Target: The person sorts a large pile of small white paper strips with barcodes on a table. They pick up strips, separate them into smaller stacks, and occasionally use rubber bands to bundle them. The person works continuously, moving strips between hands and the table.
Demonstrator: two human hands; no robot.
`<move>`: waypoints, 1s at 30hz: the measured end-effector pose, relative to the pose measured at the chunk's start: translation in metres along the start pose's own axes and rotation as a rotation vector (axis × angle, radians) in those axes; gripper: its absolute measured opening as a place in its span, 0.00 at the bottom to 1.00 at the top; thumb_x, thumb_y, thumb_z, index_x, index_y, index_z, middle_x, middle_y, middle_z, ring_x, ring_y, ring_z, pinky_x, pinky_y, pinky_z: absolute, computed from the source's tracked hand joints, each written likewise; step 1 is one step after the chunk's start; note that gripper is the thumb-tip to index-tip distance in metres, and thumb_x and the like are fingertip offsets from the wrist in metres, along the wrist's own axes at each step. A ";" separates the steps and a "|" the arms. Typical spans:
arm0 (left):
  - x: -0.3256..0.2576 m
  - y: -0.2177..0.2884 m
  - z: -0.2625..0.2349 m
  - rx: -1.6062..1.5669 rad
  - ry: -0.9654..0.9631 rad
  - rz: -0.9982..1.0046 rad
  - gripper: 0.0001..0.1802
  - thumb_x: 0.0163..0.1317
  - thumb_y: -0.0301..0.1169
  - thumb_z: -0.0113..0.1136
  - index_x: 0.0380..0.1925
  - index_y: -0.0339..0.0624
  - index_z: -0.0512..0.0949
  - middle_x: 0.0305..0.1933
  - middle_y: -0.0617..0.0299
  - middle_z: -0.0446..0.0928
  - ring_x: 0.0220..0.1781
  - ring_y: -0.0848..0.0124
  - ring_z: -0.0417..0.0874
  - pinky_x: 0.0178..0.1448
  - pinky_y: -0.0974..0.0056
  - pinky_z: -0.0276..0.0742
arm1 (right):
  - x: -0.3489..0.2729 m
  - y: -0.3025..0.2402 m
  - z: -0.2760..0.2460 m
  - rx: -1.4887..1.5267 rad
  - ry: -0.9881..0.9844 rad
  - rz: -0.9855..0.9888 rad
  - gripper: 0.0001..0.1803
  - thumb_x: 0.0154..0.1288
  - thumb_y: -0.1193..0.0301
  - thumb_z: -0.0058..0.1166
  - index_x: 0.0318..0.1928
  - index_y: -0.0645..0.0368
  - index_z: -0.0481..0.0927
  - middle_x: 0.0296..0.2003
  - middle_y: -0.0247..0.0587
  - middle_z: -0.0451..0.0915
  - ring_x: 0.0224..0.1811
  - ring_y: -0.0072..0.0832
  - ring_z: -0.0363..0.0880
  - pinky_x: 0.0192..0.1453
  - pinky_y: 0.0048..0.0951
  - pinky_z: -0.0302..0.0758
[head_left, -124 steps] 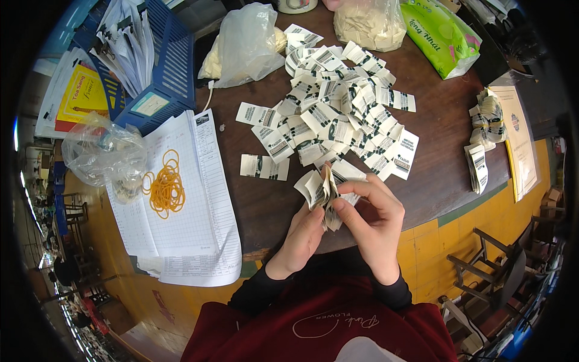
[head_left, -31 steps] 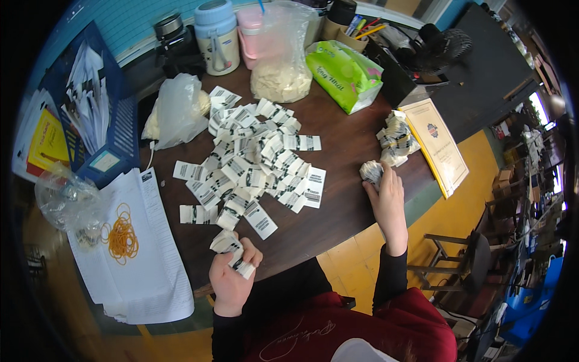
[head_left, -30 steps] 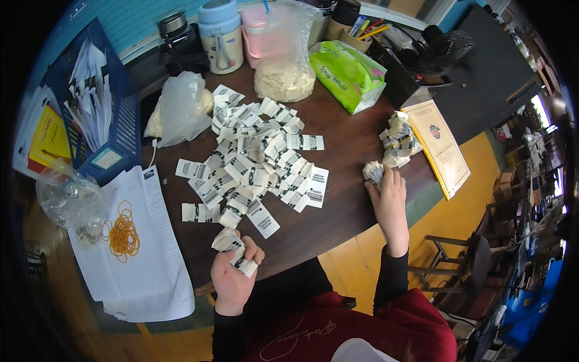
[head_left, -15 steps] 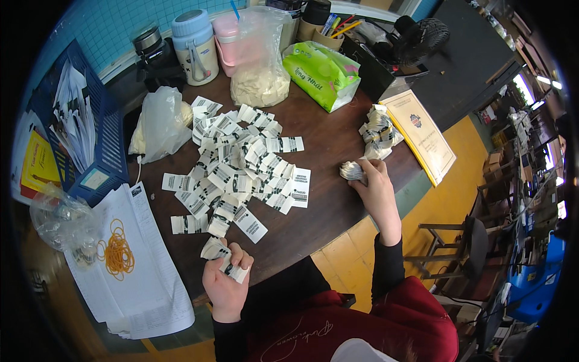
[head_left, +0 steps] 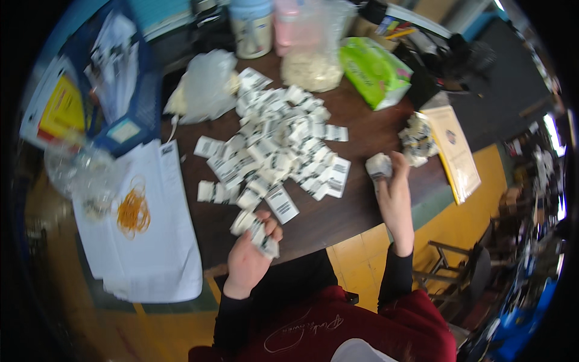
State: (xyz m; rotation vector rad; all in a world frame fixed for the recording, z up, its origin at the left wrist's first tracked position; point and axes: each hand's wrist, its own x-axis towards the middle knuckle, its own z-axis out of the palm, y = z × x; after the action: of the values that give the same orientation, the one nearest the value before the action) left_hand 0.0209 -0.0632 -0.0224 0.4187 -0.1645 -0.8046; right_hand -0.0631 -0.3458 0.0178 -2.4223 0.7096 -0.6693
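My left hand (head_left: 248,260) is closed around a small stack of white printed fabric labels (head_left: 260,234) at the near edge of the dark table. To the right, a compact bundle of labels (head_left: 379,166) sits on the tabletop. My right hand (head_left: 395,196) is beside that bundle, thumb and fingers stretched and apart; the picture is blurred here. Between the hands and farther back spreads a loose heap of white labels (head_left: 271,145) with black print. Beyond my right hand lies a larger pile of bundled labels (head_left: 419,140).
Orange rubber bands (head_left: 134,211) lie on paper sheets (head_left: 151,265) at left, near a blue file rack (head_left: 136,130). Plastic bags (head_left: 210,87), a blue-lidded flask (head_left: 251,30) and a green tissue pack (head_left: 375,72) line the back. A yellowish booklet (head_left: 453,157) overhangs the right edge.
The whole view has shifted, so the table appears farther right and higher. My right hand's fingers have loosened from the label bundle. My left hand keeps its labels.
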 end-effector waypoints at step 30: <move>-0.006 -0.010 0.016 0.325 0.283 0.098 0.35 0.75 0.54 0.25 0.74 0.45 0.47 0.73 0.58 0.56 0.75 0.68 0.57 0.76 0.57 0.57 | -0.068 -0.143 0.090 0.380 -0.112 -0.388 0.24 0.50 0.82 0.66 0.51 0.61 0.78 0.46 0.44 0.80 0.45 0.31 0.80 0.45 0.26 0.75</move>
State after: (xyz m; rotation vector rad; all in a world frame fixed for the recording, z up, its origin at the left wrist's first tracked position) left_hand 0.0060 -0.0698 -0.0120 0.8200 -0.0502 -0.6152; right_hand -0.0124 -0.1711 0.0163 -2.2292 0.0506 -0.7329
